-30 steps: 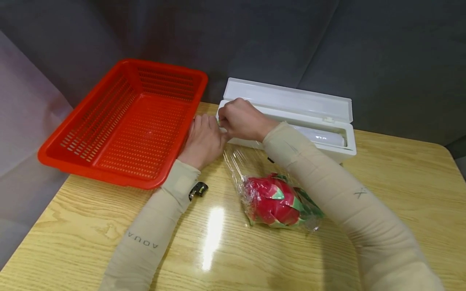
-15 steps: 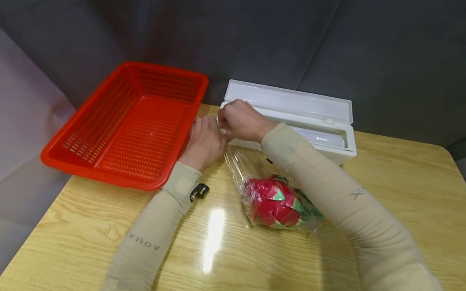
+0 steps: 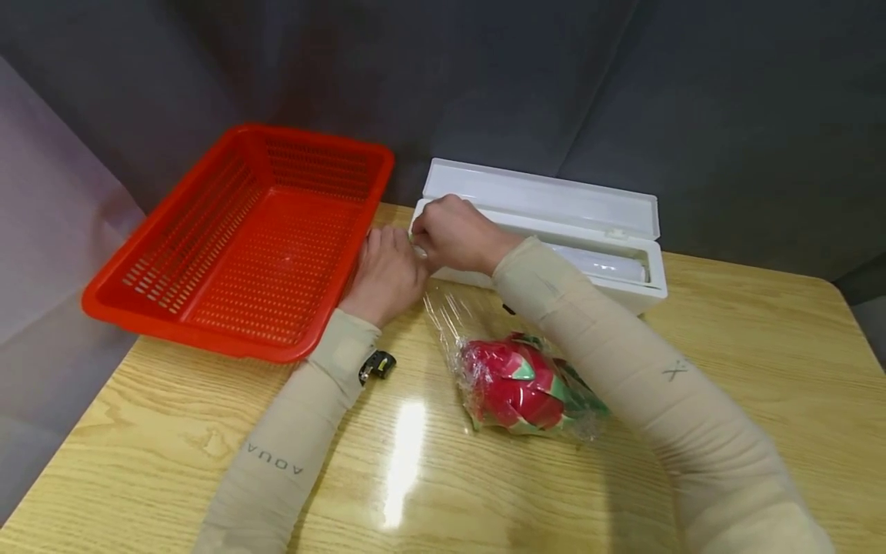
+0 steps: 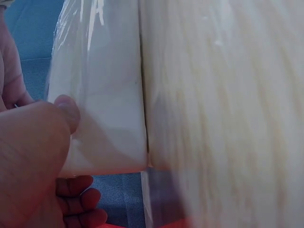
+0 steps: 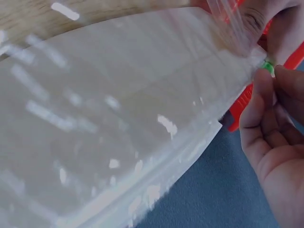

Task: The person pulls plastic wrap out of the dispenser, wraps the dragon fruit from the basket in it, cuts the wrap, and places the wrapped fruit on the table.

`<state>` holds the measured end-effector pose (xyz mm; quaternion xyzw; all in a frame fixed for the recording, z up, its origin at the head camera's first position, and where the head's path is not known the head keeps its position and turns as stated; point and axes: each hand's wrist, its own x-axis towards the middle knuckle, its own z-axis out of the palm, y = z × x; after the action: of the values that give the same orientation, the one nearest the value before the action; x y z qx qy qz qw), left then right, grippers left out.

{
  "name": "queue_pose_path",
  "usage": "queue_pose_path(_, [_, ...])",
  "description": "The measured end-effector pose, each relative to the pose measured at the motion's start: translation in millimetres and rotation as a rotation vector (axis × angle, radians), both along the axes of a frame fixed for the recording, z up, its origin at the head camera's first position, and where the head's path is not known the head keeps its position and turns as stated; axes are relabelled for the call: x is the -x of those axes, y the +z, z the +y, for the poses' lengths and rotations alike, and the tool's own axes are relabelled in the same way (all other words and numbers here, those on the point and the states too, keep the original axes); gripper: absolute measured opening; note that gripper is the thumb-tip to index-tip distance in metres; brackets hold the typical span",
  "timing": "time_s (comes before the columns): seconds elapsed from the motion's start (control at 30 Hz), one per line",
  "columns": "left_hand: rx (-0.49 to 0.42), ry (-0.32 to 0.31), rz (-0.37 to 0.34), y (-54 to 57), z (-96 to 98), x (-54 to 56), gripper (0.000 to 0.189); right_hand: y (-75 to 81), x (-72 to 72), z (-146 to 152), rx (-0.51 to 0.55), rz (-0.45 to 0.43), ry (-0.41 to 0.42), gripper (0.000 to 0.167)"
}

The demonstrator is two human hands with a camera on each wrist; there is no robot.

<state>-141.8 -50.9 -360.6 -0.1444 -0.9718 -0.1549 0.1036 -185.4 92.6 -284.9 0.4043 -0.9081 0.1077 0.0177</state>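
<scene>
A white cling film box point(image 3: 623, 288) stands lid-up at the back, a roll point(image 3: 602, 265) of film inside. My left hand point(image 3: 389, 275) grips its left end; in the left wrist view the thumb point(image 4: 67, 111) presses the front wall and fingers curl round the end. At that same corner my right hand point(image 3: 460, 235) pinches a small green piece point(image 5: 269, 67), mostly hidden by the fingertips. Clear cling film point(image 3: 446, 312) runs from the box towards me, over a red and green dragon fruit point(image 3: 519, 385) lying on the table.
A red slotted basket point(image 3: 270, 254) stands to the left, its right rim close to my left hand and forearm. The wooden table point(image 3: 429, 492) extends in front and right. A dark curtain point(image 3: 519, 77) hangs behind the box.
Both hands stay at the box's left end, with hardly any movement. The whole scene shifts slightly in view, and the box's right end sits a little further left.
</scene>
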Motion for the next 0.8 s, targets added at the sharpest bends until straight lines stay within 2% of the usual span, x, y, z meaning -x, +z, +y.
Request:
queue_pose_path(0.13, [-0.042, 0.021, -0.061, -3.9, -1.0, 6.4, 0.052, 0.9, -0.5, 6.0, -0.005, -0.008, 0.003, 0.024])
queue_pose_path(0.27, [-0.053, 0.047, -0.116, -7.2, -1.5, 12.2, 0.060, 2.7, -2.1, 18.2, 0.008, 0.012, -0.030, 0.023])
queue_pose_path(0.47, [-0.019, 0.061, -0.186, -9.2, -4.9, 21.5, 0.069, 2.6, -5.9, 42.4, 0.050, 0.027, -0.071, 0.028])
queue_pose_path(0.6, [0.011, 0.052, -0.196, -7.9, -12.3, 27.8, 0.072, -0.6, -8.9, 58.9, 0.081, 0.043, -0.097, 0.027])
queue_pose_path(0.8, [-0.001, 0.076, -0.207, -3.8, -16.4, 33.4, 0.083, -4.8, -14.0, 84.8, 0.119, 0.053, -0.161, 0.026])
